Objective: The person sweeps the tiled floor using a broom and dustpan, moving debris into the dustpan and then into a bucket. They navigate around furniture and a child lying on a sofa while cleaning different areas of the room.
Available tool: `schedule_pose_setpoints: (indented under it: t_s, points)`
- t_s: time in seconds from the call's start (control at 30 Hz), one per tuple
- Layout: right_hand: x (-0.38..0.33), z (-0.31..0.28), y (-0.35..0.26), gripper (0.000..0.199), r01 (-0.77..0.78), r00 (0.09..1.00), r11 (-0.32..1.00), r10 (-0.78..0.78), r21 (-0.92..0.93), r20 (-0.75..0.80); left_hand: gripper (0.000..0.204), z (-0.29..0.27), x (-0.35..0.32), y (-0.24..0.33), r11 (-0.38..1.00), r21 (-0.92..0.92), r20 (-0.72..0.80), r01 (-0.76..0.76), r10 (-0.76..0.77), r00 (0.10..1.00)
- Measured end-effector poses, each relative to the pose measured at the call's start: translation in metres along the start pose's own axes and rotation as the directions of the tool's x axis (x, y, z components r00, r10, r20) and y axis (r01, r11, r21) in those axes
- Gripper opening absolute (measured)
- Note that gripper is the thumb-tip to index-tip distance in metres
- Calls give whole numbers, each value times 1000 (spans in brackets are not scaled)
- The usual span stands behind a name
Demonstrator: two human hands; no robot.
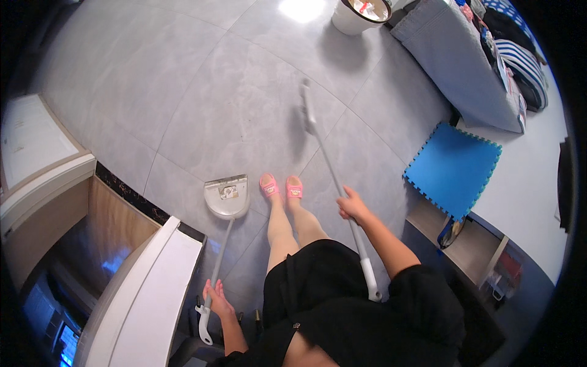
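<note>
In my right hand, fingers wrapped round its pole, is a long-handled broom. Its slightly blurred head lies ahead of my feet, over the grey floor; whether the bristles touch the tiles I cannot tell. The broom's white grip end reaches back beside my waist. Lower left, my left hand is closed around the grey handle of a long-handled dustpan. The dustpan's pan rests on the floor left of my pink slippers, its mouth facing away from me. A few small specks lie on the floor between pan and broom head.
A white bin with crumpled waste stands far off. To the right are a grey sofa-like piece with piled clothes, a blue foam mat on a white surface, and an open shelf. White-edged furniture borders my left.
</note>
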State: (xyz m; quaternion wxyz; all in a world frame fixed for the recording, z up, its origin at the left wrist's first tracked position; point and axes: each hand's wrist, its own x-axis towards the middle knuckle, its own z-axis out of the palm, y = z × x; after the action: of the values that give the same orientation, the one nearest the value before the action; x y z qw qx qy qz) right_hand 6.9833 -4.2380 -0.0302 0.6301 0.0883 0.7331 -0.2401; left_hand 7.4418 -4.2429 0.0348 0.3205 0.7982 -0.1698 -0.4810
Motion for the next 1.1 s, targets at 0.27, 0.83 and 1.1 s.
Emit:
schedule_pose_setpoints:
  t_s: [0.27,0.83,1.1]
  points:
    - [107,-53,102,9,-254,926,946,298,203,-232,36,43,13,8,996,-19,111,85,-82,990]
    - [59,-88,-53,62,123,992,872,-108,473,-59,42,79,5,39,976,180,147,123,-151,978]
    - [145,-296,-64,26,14,916,935,130,355,-378,42,143,-44,66,947,294,-5,129,-134,991]
